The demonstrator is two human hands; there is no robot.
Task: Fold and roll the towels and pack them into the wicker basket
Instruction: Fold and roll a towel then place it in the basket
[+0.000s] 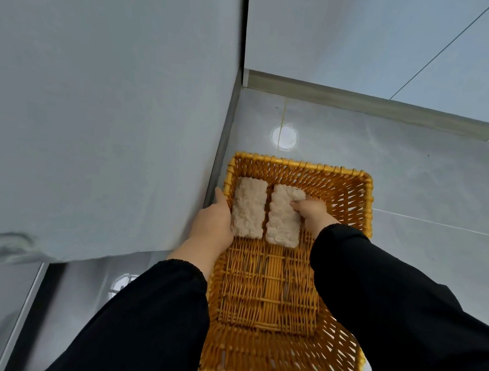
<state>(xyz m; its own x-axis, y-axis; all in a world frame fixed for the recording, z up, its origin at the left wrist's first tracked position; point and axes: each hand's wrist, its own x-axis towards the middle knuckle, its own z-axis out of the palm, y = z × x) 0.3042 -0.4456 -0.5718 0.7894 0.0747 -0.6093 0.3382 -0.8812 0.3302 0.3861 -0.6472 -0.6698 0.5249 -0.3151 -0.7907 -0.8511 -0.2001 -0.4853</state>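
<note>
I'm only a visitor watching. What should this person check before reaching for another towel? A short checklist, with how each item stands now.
1. Left towel and right towel lie side by side in the far left corner of the wicker basket: ok.
2. Both rolls closed, no loose ends showing: ok.
3. Right hand off the right towel: not ok, its fingers curl onto the towel's far end.
4. Left hand free of the basket's left rim: cannot tell, its fingers are hidden.
5. Room for more rolls: ok, the basket's near half and right side are bare.
</note>
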